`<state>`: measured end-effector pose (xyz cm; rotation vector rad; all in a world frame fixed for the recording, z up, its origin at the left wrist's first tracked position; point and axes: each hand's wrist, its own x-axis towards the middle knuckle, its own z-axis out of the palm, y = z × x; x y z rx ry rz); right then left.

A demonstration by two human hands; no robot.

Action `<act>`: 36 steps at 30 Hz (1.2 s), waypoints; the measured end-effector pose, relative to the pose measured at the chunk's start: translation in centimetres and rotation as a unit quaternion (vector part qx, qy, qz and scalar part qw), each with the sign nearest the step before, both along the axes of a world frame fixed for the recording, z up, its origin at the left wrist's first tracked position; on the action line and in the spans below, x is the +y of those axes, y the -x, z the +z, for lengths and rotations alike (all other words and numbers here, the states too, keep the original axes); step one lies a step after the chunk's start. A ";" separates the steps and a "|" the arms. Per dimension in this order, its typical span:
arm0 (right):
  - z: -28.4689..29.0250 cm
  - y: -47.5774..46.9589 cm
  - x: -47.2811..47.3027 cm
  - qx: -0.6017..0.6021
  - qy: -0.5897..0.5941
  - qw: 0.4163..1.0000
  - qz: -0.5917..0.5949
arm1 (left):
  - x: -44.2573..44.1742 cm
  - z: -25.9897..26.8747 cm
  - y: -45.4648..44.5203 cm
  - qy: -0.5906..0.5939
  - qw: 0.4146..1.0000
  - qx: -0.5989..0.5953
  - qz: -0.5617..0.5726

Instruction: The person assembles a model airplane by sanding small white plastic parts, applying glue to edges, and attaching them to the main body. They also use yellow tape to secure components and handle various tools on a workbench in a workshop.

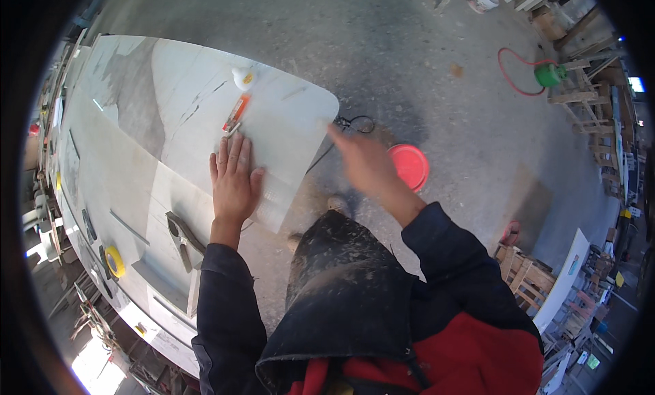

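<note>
My left hand (235, 185) lies flat on a pale marble-patterned slab (194, 103), its fingers spread, just below a small white stick (233, 129). Beyond the fingertips is an orange-and-white tool or packet (236, 112), and past it stands a white bottle (243, 78) with a yellow mark. My right hand (363, 159) is at the slab's right edge, index finger extended towards that edge, slightly blurred; whether the fingertip touches it cannot be told. The other fingers are curled, and whether they hold anything is hidden.
A red round lid or bucket (409, 167) and a black cable (362, 124) are on the floor beside the slab. Left of me lie a dark clamp-like tool (183, 237) and a yellow tape roll (114, 261). A green gas cylinder (547, 75) with red hose stands farther right.
</note>
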<state>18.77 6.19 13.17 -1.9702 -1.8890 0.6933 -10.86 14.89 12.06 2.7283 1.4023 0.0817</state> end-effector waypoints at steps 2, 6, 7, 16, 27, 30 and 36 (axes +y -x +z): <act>0.3 0.2 -0.1 0.014 0.018 1.000 0.013 | -0.1 -0.2 0.1 -0.014 1.000 -0.009 0.004; 0.5 0.2 0.1 0.061 -0.004 0.996 -0.067 | -0.6 -0.2 0.2 -0.041 0.999 -0.015 0.005; 0.4 -0.3 0.5 0.051 -0.071 0.991 -0.101 | -0.7 -0.2 0.2 -0.053 0.998 -0.015 0.003; 0.9 -0.1 0.6 0.021 -0.068 0.993 -0.094 | -2.2 0.0 0.2 -0.033 0.999 -0.021 -0.004; 1.8 1.0 -0.2 0.048 -0.021 0.999 -0.015 | -2.8 1.5 -0.3 -0.021 0.997 -0.067 -0.031; 2.3 5.2 -4.8 0.089 0.079 0.986 0.117 | -2.3 2.8 -1.6 0.000 0.994 -0.098 -0.042; -0.6 4.7 -10.6 0.150 0.149 0.974 0.080 | 1.2 3.7 -8.3 0.031 0.976 -0.143 -0.164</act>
